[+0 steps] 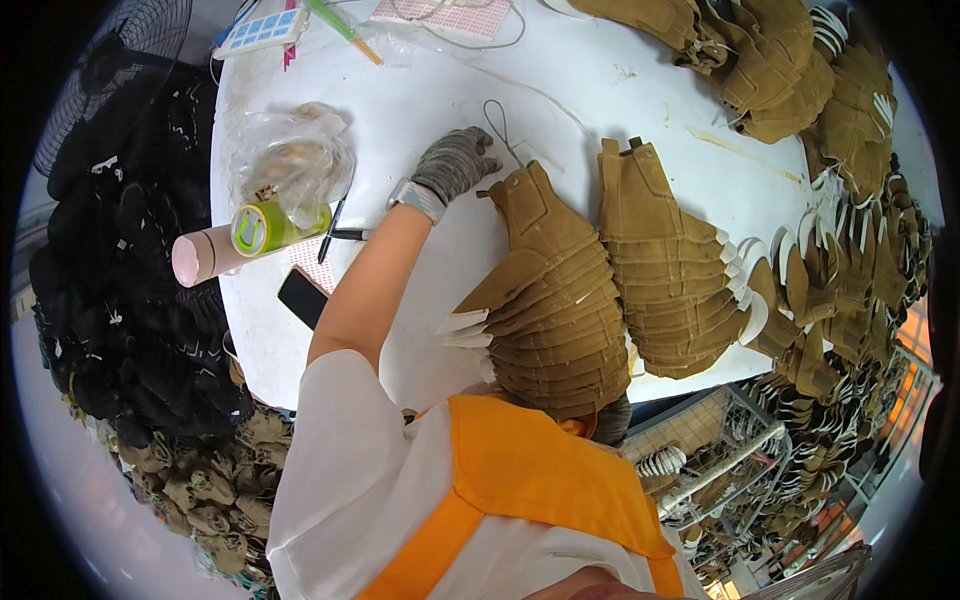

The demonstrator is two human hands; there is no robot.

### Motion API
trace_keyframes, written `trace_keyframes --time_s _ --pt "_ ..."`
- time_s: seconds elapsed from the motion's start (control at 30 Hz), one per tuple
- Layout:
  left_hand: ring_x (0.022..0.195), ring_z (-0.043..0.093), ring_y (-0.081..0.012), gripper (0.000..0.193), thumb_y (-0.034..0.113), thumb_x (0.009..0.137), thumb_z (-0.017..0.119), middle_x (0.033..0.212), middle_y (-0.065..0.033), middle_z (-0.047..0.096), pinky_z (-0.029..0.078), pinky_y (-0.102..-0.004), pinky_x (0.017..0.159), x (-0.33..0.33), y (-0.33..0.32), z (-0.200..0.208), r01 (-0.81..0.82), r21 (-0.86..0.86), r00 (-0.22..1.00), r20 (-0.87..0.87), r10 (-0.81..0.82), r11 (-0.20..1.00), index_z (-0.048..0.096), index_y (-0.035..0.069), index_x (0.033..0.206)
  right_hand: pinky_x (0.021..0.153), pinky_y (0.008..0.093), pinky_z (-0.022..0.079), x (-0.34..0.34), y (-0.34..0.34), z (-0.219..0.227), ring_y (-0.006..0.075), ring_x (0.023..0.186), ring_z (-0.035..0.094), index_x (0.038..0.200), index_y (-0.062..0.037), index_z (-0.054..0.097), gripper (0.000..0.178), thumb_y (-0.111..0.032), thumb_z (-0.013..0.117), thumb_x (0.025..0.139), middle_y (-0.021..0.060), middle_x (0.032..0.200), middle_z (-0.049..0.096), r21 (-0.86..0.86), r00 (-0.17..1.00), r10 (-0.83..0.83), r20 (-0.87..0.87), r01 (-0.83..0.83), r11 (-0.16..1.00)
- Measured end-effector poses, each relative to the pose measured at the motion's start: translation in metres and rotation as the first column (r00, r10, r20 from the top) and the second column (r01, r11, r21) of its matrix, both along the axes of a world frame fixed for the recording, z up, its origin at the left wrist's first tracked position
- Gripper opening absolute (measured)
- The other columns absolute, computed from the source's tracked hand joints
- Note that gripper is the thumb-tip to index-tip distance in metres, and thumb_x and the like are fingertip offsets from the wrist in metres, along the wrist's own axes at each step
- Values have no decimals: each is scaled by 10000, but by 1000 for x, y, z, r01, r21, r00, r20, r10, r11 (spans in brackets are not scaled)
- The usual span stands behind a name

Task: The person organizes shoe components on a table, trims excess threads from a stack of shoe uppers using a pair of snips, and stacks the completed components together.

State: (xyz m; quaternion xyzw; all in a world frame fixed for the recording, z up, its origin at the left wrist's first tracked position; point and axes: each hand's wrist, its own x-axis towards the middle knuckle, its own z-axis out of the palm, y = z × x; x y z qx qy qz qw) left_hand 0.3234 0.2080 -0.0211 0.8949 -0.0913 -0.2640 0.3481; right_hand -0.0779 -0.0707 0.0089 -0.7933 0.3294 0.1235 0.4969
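My left hand (455, 165), in a grey knitted glove, reaches over the white table with its thumb and fingers apart. A thin cord loop (498, 122) lies just right of its fingertips, apart from them. Close by, a stack of overlapping brown suede shoe uppers (560, 310) with white edges stretches toward my body. A second stack of brown shoe uppers (665, 285) lies to its right. Only a dark grey gloved bit of my right hand (612, 420) shows at the near end of the first stack; its fingers are hidden.
On the table's left are a plastic bag (295, 160), a green can (265, 228), a pink bottle (198, 256), a pen (333, 230) and a phone (302, 297). More brown uppers (770, 70) lie far right. Black pieces (130, 290) heap left; a wire cart (710, 450) stands near right.
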Motion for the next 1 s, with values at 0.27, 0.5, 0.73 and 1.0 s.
trace_keyframes --time_s 0.27,0.5,0.73,1.0 --pt "965 602 -301 262 277 899 535 1030 -118 652 467 -401 854 -11 -27 -10 6 145 966 254 -43 989 678 100 1028 631 340 467 44 -2 -13 293 702 595 928 -43 590 229 -234 470 969 126 812 627 -223 988 130 86 -108 969" --pt "969 600 -329 298 282 899 482 998 -160 650 462 -420 861 -9 -42 -10 102 348 947 253 -198 932 650 82 1043 625 345 467 11 7 -20 306 698 598 924 -43 588 233 -236 467 969 136 813 629 -340 987 126 96 -86 936" --pt "1062 574 -356 420 367 911 426 1139 -170 624 443 -416 918 12 -41 -22 -158 271 970 224 97 949 618 72 1141 690 303 458 -141 -38 -19 202 725 544 893 -56 594 154 -200 563 939 72 801 596 -114 977 -85 195 108 988" --pt "882 616 -204 294 257 827 643 1009 -107 658 497 -355 790 44 -87 -10 -48 -242 999 -4 49 969 646 102 1076 577 234 336 -168 -71 9 60 653 374 839 -88 585 156 -214 663 891 -66 738 480 291 968 -245 -47 248 924"
